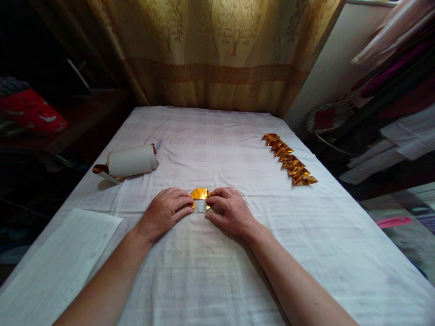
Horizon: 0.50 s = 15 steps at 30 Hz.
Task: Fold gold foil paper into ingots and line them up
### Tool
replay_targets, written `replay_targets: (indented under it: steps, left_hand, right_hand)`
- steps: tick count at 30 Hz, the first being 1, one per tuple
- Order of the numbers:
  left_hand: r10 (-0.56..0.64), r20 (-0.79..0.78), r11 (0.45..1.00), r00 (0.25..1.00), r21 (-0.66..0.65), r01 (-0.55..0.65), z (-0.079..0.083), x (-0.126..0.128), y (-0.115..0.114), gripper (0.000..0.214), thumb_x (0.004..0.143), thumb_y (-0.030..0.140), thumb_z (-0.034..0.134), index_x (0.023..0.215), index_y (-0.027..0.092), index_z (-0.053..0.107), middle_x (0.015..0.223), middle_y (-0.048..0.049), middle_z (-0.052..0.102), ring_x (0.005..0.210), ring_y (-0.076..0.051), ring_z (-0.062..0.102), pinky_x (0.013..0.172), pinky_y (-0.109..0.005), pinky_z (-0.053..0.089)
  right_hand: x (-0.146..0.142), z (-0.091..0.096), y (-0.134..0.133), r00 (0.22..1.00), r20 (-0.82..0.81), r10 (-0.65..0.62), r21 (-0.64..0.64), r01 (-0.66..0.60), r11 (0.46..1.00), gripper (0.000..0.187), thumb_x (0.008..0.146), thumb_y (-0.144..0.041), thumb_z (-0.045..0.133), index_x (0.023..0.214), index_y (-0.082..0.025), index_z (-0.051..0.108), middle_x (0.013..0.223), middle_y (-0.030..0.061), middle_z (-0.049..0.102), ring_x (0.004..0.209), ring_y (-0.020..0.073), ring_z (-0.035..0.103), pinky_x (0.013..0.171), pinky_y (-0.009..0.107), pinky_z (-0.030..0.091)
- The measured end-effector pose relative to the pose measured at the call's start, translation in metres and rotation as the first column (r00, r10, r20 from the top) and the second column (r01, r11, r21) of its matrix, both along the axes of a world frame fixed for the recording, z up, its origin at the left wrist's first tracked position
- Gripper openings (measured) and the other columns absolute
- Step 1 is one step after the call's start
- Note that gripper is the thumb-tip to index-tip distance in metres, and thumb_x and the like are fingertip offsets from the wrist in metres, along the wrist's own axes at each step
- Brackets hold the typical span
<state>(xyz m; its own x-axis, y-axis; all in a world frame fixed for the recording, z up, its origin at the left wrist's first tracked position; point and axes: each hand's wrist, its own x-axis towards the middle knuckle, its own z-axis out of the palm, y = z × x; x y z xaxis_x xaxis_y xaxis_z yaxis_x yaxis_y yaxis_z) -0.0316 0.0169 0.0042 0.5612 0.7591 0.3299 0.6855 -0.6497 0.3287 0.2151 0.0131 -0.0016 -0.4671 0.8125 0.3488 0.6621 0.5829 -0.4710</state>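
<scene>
A small piece of gold foil paper [200,194] lies partly folded on the white cloth, its pale backing showing in the middle below a gold band. My left hand [166,209] closes its fingers on the left edge of it. At the right edge, the thumb and fingers of my right hand [231,209] pinch the same paper. My fingertips cover both side edges. Off to the right is a row of folded gold foil pieces [288,158], overlapping one another. A roll of white-backed gold paper [132,160] rests on its side at the left.
White cloth [210,145] covers the table. A printed sheet [64,258] lies at the front left. Behind the table hangs a gold patterned curtain [217,50]. Clothes [408,131] hang at the right, and a red patterned item [34,111] sits on a dark surface at the left.
</scene>
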Motion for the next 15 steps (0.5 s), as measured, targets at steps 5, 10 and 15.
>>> replay_targets:
  steps: [5, 10, 15]
  left_hand:
    - [0.026, -0.025, 0.996, 0.999, 0.087, -0.024, -0.0003, 0.0042, -0.0015, 0.030, 0.099, 0.042, 0.047, 0.100, 0.023, 0.070, 0.100, -0.0035, 0.075, 0.093, -0.019, 0.066, 0.085, -0.035, 0.048]
    - [0.037, -0.031, 0.992, 0.999, 0.122, -0.033, -0.0010, 0.0052, -0.0018, 0.031, 0.101, 0.040, 0.044, 0.100, 0.022, 0.069, 0.098, -0.0038, 0.075, 0.091, -0.019, 0.067, 0.082, -0.034, 0.049]
    - [0.043, -0.019, 0.994, 0.999, 0.099, -0.041, 0.0001, 0.0058, -0.0027, 0.023, 0.099, 0.033, 0.048, 0.100, 0.022, 0.069, 0.099, -0.0044, 0.075, 0.092, -0.020, 0.066, 0.084, -0.035, 0.049]
  right_hand:
    - [-0.0003, -0.0020, -0.0003, 1.000, 0.001, -0.003, 0.035, 0.003, 0.999, 0.026, 0.077, -0.031, 0.077, 0.102, -0.025, 0.074, 0.108, 0.0069, 0.068, 0.099, 0.0223, 0.061, 0.087, 0.039, 0.044]
    - [-0.0022, -0.0022, -0.0026, 1.000, 0.032, -0.002, 0.092, -0.001, 0.996, 0.015, 0.087, -0.028, 0.067, 0.101, -0.025, 0.073, 0.111, 0.0075, 0.068, 0.098, 0.0221, 0.060, 0.087, 0.039, 0.043]
    - [-0.0033, -0.0030, -0.0034, 0.998, 0.061, 0.025, 0.085, -0.030, 0.996, 0.017, 0.095, -0.026, 0.057, 0.103, -0.024, 0.071, 0.109, 0.0064, 0.072, 0.098, 0.0207, 0.061, 0.085, 0.037, 0.043]
